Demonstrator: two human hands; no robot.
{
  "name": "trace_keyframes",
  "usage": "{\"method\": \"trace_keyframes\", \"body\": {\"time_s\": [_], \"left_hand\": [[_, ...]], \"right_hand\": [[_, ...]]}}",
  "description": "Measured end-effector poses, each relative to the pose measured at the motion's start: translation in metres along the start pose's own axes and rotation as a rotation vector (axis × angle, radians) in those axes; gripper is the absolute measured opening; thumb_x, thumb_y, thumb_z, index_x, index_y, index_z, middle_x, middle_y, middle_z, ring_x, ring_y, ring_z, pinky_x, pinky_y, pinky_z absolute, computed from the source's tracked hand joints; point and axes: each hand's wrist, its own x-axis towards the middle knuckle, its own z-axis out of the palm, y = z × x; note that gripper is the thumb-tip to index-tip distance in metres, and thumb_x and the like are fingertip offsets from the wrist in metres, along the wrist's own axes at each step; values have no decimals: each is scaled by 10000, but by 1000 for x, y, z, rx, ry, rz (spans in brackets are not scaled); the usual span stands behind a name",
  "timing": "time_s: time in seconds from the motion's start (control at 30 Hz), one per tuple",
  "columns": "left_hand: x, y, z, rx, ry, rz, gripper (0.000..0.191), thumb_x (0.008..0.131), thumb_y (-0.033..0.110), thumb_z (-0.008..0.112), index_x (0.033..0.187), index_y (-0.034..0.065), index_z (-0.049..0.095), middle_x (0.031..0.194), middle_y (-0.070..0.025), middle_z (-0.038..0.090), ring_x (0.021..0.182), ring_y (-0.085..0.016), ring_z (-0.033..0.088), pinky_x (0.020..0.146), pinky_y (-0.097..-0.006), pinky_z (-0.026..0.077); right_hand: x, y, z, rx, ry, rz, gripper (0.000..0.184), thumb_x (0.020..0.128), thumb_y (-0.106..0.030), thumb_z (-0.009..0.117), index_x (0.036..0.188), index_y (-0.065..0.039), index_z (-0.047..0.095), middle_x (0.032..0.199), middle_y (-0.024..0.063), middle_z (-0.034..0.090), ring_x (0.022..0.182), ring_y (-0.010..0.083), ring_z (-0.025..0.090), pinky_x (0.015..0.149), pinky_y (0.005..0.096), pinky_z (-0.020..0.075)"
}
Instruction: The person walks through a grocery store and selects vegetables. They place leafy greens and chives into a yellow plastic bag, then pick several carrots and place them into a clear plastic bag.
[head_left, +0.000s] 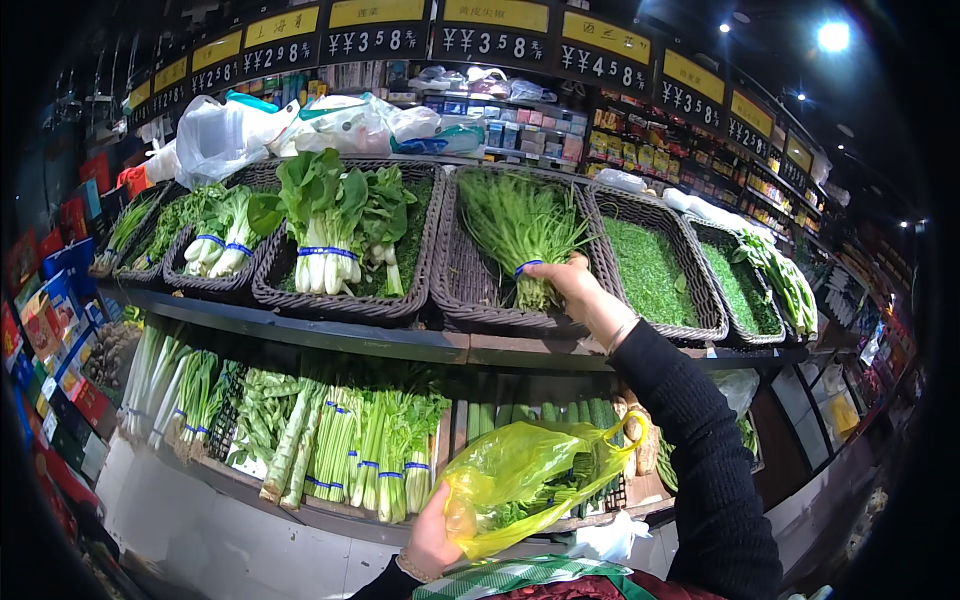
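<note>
My right hand (576, 294) grips the lower stems of a bundle of feathery green herbs (514, 214), bound with blue tape. The bundle lies in a dark wicker basket (452, 289) on the upper shelf. Lower down, my left hand (435, 531) holds a thin yellow plastic bag (517, 454) by its side. The bag's mouth gapes to the right, with a handle loop near my right forearm. Leafy greens (517, 510) show at the bag's opening; whether they lie inside or behind it I cannot tell.
Left of the herbs, a basket (341, 306) holds leafy greens with white stems (322, 262). Baskets lined with green matting (649, 262) stand to the right. Celery bundles (390, 480) and leeks (146, 382) fill the lower shelf. Plastic bags (337, 124) lie behind the baskets, below price signs (491, 30).
</note>
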Motion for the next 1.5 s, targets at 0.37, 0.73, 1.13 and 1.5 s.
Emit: {"method": "trace_keyframes", "body": {"time_s": [0.37,0.73,1.13,1.5], "left_hand": [[0,1,-12,85,154,-40,403,1002,381,460,1290,103,506,1188,-71,606,1046,-238,595,915,-481,492],[-2,-3,-37,76,130,-106,429,974,335,501,1314,73,501,1252,-122,582,1144,-279,557,995,-487,435],[-2,2,-9,80,35,-82,396,990,319,463,1287,59,501,1155,-121,602,1045,-266,589,923,-459,465],[1,1,-29,-37,-224,-60,447,930,413,589,1230,88,526,1168,-80,585,1091,-270,566,985,-478,453]], "right_hand": [[-3,-24,36,-267,-278,175,956,741,-487,768,1382,77,338,1427,217,381,1180,321,496,981,355,362],[24,-27,51,-585,-268,142,792,736,-354,747,1264,136,419,1279,269,502,1158,336,517,965,374,405],[-55,-11,-59,1059,-475,31,208,830,-164,613,973,-13,615,888,142,687,759,285,678,716,462,583],[-171,96,-54,1403,-772,189,721,786,-272,680,1385,21,404,1321,342,473,1174,436,532,977,573,445]]}}
